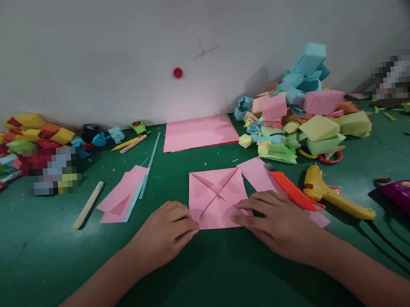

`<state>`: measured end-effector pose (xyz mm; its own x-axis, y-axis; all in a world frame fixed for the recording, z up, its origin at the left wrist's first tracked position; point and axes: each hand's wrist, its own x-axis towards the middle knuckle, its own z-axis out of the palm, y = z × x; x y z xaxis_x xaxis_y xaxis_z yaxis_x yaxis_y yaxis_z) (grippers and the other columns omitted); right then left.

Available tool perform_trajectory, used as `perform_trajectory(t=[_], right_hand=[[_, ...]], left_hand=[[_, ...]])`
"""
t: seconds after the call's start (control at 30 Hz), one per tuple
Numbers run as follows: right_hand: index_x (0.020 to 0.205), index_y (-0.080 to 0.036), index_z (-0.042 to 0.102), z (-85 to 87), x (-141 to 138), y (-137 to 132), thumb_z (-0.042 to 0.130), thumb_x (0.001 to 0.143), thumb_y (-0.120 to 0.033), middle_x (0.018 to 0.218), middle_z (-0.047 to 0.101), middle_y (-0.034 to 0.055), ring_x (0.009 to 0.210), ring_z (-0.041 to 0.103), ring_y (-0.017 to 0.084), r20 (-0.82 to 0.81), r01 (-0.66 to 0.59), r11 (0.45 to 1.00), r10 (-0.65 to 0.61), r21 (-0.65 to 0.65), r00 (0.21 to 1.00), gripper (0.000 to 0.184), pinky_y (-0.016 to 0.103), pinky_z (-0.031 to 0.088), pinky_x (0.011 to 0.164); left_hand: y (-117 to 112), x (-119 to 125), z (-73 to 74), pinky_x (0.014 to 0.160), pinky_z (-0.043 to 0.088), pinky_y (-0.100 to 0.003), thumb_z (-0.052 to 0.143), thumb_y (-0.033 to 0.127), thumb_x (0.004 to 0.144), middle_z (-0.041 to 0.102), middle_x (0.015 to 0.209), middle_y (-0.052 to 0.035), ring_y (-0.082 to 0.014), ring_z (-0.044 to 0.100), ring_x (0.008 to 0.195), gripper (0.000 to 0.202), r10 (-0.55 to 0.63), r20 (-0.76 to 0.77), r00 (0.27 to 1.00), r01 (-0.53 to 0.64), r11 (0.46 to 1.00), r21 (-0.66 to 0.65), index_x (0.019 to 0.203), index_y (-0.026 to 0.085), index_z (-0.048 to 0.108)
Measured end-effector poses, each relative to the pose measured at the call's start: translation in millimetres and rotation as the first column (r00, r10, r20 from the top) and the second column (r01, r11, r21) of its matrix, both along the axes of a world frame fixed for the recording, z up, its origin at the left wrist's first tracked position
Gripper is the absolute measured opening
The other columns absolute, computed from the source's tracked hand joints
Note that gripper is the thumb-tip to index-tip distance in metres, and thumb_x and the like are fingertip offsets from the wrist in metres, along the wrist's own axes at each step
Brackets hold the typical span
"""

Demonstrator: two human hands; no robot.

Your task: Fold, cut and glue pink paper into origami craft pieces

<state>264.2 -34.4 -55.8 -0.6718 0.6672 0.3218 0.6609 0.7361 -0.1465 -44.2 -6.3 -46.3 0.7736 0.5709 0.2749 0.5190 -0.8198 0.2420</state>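
Observation:
A pink paper square (217, 196) with its corners folded to the middle lies on the green table (212, 273) in front of me. My left hand (164, 232) rests at its lower left corner, fingers curled and pressed on the edge. At the lower right corner my right hand (276, 218) lies with its fingers pressed flat on a folded flap.
A stack of pink sheets (199, 132) lies at the back. Folded pink and blue papers (124, 195) lie left, beside a white stick (88, 204). An orange cutter (292, 192), yellow glue gun (332, 194) and purple tool (407, 199) lie right. Heaps of folded coloured paper (300, 115) stand at both sides.

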Motion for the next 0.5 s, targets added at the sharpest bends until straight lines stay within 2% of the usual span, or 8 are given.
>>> perform_trajectory(t=[0.1,0.27,0.4,0.5], right_hand=[[0.126,-0.028,0.067,4.5,-2.2,-3.9,0.050,0.096,-0.014,0.135,0.064,0.0085,0.115,0.056,0.032,0.069,0.014,1.000,-0.014,0.002,0.998,0.037,0.052,0.051,0.089],[0.142,-0.029,0.057,10.1,-18.2,-17.7,0.057,0.097,-0.035,0.154,0.049,0.0045,0.128,0.050,0.035,0.125,-0.030,0.998,0.037,-0.055,0.991,0.045,0.057,0.043,0.103],[0.154,-0.019,0.042,6.0,-40.8,-28.3,0.045,0.100,-0.056,0.157,0.047,0.0074,0.136,0.045,0.034,0.142,-0.076,0.992,0.091,-0.105,0.986,0.066,0.054,0.037,0.111],[0.153,-0.011,0.042,0.6,-53.3,-32.4,0.036,0.102,-0.061,0.158,0.044,0.0115,0.140,0.042,0.036,0.161,-0.074,0.990,0.093,-0.118,0.983,0.072,0.054,0.034,0.113]], left_hand=[[-5.2,-1.8,5.2,0.084,0.046,-0.036,0.054,0.018,0.100,0.068,0.093,-0.0040,-0.0190,0.062,0.089,0.018,-0.037,-0.067,0.997,0.041,0.998,0.051,0.094,0.020,0.070],[-16.8,-4.9,12.8,0.086,0.049,-0.037,0.053,0.016,0.098,0.069,0.101,-0.0079,-0.0225,0.063,0.095,0.020,-0.029,-0.193,0.981,0.051,0.992,0.112,0.109,0.017,0.069],[-20.3,-6.7,12.1,0.089,0.050,-0.038,0.051,0.016,0.097,0.069,0.105,-0.0091,-0.0241,0.063,0.100,0.025,-0.020,-0.228,0.974,0.047,0.993,0.110,0.116,0.017,0.067],[-21.0,-7.6,11.0,0.090,0.050,-0.039,0.052,0.017,0.097,0.069,0.108,-0.0096,-0.0248,0.063,0.102,0.027,-0.026,-0.228,0.973,0.049,0.994,0.094,0.119,0.017,0.066]])
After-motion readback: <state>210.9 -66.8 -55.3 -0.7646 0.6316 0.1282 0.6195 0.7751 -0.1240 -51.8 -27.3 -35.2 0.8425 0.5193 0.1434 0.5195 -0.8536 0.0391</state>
